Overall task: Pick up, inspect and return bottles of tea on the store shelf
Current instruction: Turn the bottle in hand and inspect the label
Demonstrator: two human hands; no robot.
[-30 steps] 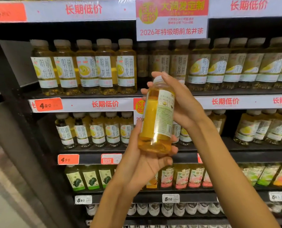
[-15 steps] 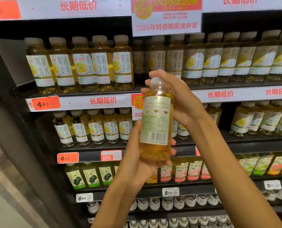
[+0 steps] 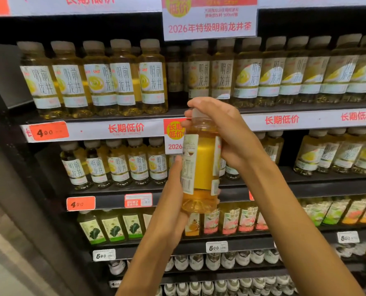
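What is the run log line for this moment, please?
phase: inspect | tea bottle: upright, off shelf | left hand: holds base | right hand: grips cap end

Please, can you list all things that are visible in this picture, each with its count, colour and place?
held tea bottle: one, amber tea, pale cap, upright in front of the shelves, in both hands
shelf tea bottles: many, pale yellow, white labels, in rows on the top two shelves
green-label bottles: three showing, third shelf, left
pink-label bottles: several, third shelf, centre
white caps: many, lowest rows
orange price tags: two, shelf edges, left
promo sign: one, white and red, top centre
left hand: one, grips the bottle's lower part
right hand: one, holds the cap and neck
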